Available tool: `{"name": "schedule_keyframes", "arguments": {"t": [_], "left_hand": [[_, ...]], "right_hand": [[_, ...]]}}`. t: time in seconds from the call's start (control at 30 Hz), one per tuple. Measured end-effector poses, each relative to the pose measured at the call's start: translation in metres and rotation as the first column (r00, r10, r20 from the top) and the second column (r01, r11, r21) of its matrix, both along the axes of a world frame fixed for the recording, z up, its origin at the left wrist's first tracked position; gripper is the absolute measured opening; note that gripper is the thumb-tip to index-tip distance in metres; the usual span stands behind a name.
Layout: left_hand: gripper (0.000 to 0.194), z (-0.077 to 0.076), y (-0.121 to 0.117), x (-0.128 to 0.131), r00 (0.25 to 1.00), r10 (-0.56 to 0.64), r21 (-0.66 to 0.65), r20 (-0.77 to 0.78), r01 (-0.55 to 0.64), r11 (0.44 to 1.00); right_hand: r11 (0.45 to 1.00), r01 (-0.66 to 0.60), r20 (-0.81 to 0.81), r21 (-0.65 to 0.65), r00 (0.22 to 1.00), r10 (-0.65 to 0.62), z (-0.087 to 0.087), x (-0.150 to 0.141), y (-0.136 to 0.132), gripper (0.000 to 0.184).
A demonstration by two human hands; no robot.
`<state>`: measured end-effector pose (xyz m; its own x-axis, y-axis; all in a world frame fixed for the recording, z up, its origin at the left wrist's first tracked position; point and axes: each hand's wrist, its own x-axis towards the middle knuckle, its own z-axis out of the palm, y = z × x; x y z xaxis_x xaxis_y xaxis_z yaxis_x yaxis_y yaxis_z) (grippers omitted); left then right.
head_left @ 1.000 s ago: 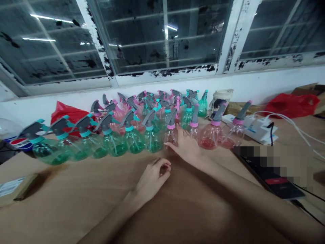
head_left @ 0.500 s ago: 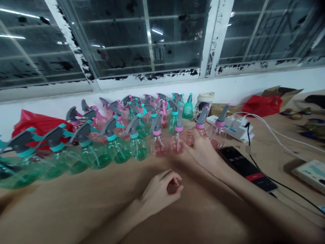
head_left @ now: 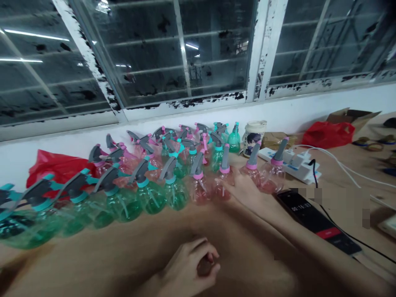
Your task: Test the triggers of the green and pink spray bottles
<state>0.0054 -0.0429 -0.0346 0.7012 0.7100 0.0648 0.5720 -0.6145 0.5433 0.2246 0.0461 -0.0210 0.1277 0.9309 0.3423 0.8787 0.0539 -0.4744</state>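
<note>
Several small spray bottles stand in rows on a brown table (head_left: 108, 255) below a window: green ones with teal collars (head_left: 148, 198) to the left, pink ones (head_left: 198, 187) to the right. My right hand (head_left: 246, 192) reaches forward with its fingers stretched out, resting against the front-row pink bottles (head_left: 224, 183). My left hand (head_left: 192, 270) lies on the table nearer to me, fingers curled into a loose fist; nothing shows in it.
A black phone with a timer (head_left: 315, 220) lies right of my right arm. Behind it sit a white power strip (head_left: 293, 163) with cables, a printed cup (head_left: 252, 138), red plastic bags (head_left: 328, 134) (head_left: 52, 171) and a cardboard box (head_left: 352, 115).
My right hand slid right along the front row from the teal-and-pink boundary to the pink bottles. My left hand curled tighter and drew back toward me. The view swung right.
</note>
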Motion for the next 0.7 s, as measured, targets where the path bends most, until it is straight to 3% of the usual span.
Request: {"name": "schedule_keyframes", "arguments": {"t": [0.2, 0.4, 0.53, 0.7], "left_hand": [[0.016, -0.001, 0.001, -0.007, 0.998, 0.013, -0.033, 0.056, -0.012, 0.999], [0.018, 0.009, 0.001, -0.011, 0.987, 0.000, -0.021, 0.160, 0.003, 1.000], [0.016, 0.017, 0.000, -0.016, 0.981, -0.009, -0.012, 0.194, 0.011, 1.000], [0.013, 0.027, -0.002, -0.024, 0.978, 0.086, -0.055, 0.191, -0.077, 0.996]], "right_hand": [[1.000, 0.012, 0.064, -0.017, 0.998, -0.011, 0.007, -0.006, -0.008, 0.049], [0.987, 0.059, 0.142, -0.152, 0.989, -0.038, 0.028, -0.013, -0.046, 0.045], [0.999, 0.032, 0.208, -0.016, 0.978, -0.028, 0.030, -0.019, -0.066, 0.044], [0.999, 0.000, 0.172, 0.041, 0.985, -0.007, 0.013, -0.032, -0.080, 0.043]]}}
